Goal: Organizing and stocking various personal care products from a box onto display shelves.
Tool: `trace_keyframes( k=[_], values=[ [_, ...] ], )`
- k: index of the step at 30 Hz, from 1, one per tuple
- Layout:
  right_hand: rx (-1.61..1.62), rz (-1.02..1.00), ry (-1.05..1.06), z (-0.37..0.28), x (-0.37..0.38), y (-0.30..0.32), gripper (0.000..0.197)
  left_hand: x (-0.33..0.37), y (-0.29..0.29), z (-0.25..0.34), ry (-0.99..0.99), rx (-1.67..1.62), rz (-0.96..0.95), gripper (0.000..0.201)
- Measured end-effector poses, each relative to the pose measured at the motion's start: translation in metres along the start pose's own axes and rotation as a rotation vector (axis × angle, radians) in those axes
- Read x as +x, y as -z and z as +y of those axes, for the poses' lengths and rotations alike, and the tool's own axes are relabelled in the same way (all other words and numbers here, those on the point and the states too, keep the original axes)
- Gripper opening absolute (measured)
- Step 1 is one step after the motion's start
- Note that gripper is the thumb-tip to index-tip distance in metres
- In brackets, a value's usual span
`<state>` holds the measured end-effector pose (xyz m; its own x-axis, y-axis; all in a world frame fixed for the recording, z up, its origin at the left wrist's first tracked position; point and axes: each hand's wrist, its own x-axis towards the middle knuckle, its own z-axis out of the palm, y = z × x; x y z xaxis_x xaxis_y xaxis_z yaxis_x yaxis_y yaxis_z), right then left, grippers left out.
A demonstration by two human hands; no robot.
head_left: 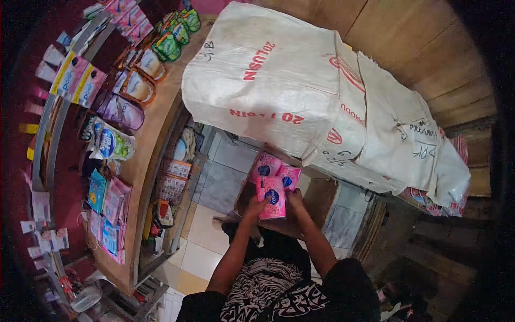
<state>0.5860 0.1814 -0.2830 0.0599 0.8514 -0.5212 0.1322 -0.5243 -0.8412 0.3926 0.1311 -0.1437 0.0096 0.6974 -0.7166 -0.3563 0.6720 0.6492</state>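
left hand (254, 206) + right hand (294, 199): hold pink pack (272, 200) | cardboard box (324, 202): below

My bare left forearm (232, 257) and bare right forearm (315, 236), black-sleeved above, stretch forward and slant inward toward each other. My bare left grip (255, 207) is closed, thumb on top; my bare right grip (294, 200) curls closed near it, fingers mostly hidden.

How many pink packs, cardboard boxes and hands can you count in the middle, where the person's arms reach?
Pink packs in view: 3 (front pack, back left pack, back right pack)
Cardboard boxes: 1 (open box)
Hands: 2 (left hand, right hand)
Total: 6
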Motion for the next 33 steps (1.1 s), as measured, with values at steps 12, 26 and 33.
trace_keyframes(
  k=[12,26,33],
  values=[
    [-0.079,0.113,0.079,-0.202,-0.199,0.038,0.019,-0.102,0.021,0.045,-0.377,0.142,0.056,0.041],
    [-0.404,-0.566,0.776,-0.242,-0.267,-0.184,0.024,-0.234,0.165,0.036,-0.552,-0.543,0.320,0.043],
    [-0.493,-1.109,0.458,-0.227,-0.326,-0.296,0.036,-0.321,0.252,0.013,-0.699,-0.618,0.584,0.044]
  ],
)
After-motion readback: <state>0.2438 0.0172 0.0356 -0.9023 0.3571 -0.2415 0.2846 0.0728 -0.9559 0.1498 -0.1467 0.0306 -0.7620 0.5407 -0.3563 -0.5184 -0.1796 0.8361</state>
